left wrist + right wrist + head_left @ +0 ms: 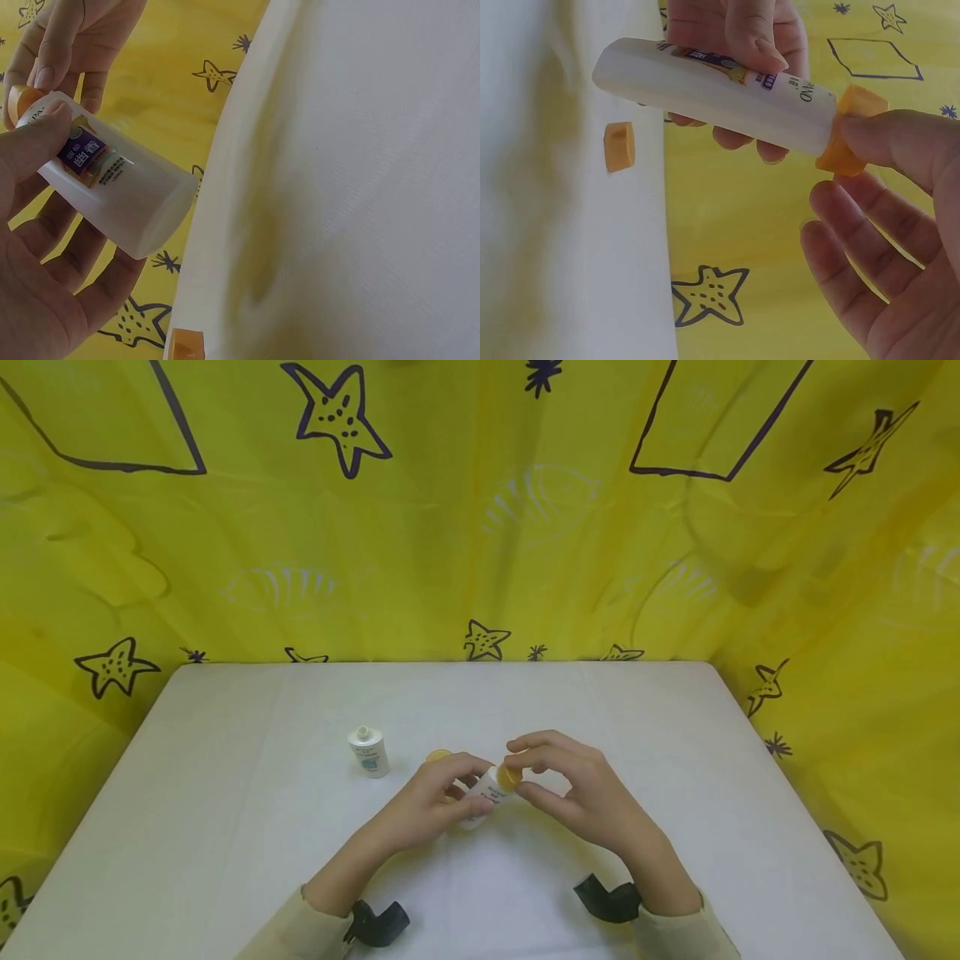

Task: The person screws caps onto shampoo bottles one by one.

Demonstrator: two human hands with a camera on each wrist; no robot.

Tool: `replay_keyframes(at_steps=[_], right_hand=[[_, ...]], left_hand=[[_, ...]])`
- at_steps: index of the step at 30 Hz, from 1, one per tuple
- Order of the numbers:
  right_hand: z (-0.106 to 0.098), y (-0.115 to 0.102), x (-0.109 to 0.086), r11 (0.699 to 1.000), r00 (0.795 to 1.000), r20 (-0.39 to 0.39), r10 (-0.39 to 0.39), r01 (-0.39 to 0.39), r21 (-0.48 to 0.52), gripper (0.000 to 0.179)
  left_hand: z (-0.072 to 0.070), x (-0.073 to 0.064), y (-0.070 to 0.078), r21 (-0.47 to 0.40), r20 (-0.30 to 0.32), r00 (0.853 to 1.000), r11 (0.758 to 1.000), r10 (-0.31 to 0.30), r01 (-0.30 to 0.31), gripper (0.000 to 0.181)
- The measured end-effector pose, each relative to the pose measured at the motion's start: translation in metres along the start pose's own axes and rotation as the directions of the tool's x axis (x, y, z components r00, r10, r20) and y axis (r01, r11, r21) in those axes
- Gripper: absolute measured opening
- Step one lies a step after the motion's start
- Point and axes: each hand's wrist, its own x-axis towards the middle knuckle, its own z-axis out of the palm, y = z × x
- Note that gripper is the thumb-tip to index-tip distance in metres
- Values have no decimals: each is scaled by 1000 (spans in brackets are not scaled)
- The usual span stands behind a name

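Observation:
A white bottle [135,195] with a purple label lies tilted in my left hand [431,806], which grips its body between thumb and fingers. At its neck end sits an orange cap [853,129]. My right hand [592,789] pinches this cap between thumb and fingers; in the right wrist view the thumb presses on its side. The right hand's other fingers stay spread below the cap. Both hands hold the bottle above the white table [600,710].
A second white bottle [369,753] without a cap stands upright on the table to the left. Another orange cap [619,147] rests on the table behind the left hand. A yellow patterned curtain [420,543] surrounds the table's far and side edges.

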Motion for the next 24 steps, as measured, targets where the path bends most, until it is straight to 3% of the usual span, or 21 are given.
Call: replay_keyframes(at_steps=[24], right_hand=[[1, -1, 0, 998, 1000, -24, -10, 11, 55, 23]], left_hand=[[3, -3, 5, 14, 12, 1000, 999, 29, -29, 30]])
